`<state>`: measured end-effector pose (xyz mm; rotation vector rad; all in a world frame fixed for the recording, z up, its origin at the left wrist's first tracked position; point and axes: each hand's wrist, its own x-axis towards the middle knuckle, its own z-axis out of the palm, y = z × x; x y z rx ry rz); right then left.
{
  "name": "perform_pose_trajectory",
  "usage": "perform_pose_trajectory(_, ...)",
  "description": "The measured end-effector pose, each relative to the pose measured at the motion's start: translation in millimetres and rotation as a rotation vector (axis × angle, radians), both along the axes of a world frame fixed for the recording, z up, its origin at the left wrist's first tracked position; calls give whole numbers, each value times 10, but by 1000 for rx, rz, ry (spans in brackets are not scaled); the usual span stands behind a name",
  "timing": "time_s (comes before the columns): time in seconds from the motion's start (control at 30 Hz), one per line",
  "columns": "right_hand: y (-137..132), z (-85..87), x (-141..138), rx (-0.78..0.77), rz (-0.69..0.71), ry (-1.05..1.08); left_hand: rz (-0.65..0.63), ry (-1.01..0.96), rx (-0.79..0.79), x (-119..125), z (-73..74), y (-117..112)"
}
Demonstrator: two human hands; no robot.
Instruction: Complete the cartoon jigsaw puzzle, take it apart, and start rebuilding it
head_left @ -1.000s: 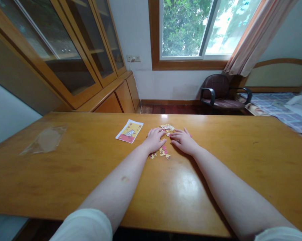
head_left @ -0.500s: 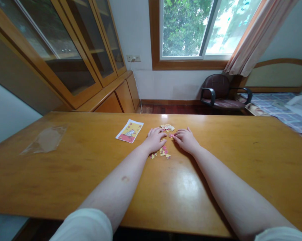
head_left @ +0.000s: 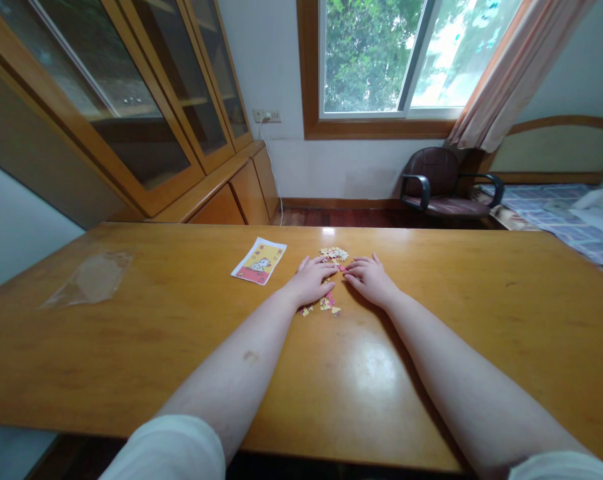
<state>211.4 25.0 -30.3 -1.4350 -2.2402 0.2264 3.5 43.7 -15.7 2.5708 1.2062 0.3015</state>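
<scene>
Small jigsaw puzzle pieces lie on the wooden table around my two hands. My left hand [head_left: 312,281] rests over some of them with thumb and fingers apart, its fingertips by a pink puzzle piece [head_left: 341,268]. From the other side my right hand [head_left: 371,279] has its fingertips closed on that pink piece, low against the table. Just beyond the hands is a heap of puzzle pieces [head_left: 334,253], mostly pale. Nearer me, yellow and pink pieces [head_left: 326,304] lie loose, partly hidden by my left hand.
A picture card [head_left: 259,261], yellow and pink with a white animal, lies left of my hands. Farther left is a clear plastic bag [head_left: 94,278] on the table [head_left: 191,333]. Past the far edge stand an office chair [head_left: 434,180] and a glass-door cabinet [head_left: 146,200].
My left hand's fingers have shifted slightly right, up to the pink piece. My right hand has barely moved. The card and bag lie as before.
</scene>
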Motion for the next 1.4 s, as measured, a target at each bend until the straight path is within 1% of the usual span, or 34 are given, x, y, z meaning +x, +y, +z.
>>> perform_pose_trajectory(0.1,15,-4,16,5,-61,-10,-10,5,-10,5,10,-3)
perform_pose_trajectory(0.23,6,33,19,5,-158,-10,-8,-6,14,7,10,-12)
perform_pose_trajectory(0.3,-8,52,9,3,-125,-7,-9,5,13,7,5,-13)
perform_pose_trajectory(0.43,-31,52,-14,-20,-6,-53,-13,13,-17,8,-2,-10)
perform_pose_trajectory(0.67,-32,39,-5,-43,-40,-98,-6,-43,26,5,-22,-1)
perform_pose_trajectory(0.93,-41,49,-17,-45,-37,-108,75,-61,86,3,-22,11)
perform_pose_trajectory(1.03,-57,65,-14,-48,-2,-89,122,-45,80,4,3,10)
perform_pose_trajectory(1.1,-82,95,-18,-57,67,-64,133,-26,68,3,17,8)
perform_pose_trajectory(1.2,-111,140,-26,-79,200,-19,98,6,44,-1,18,2)
perform_pose_trajectory(1.23,-110,145,-26,-76,216,3,79,13,36,-2,13,-1)
perform_pose_trajectory(1.3,-85,132,-17,-38,168,55,57,14,26,-4,3,-8)
perform_pose_trajectory(1.4,-17,75,11,24,-13,96,76,-5,21,-1,3,-15)
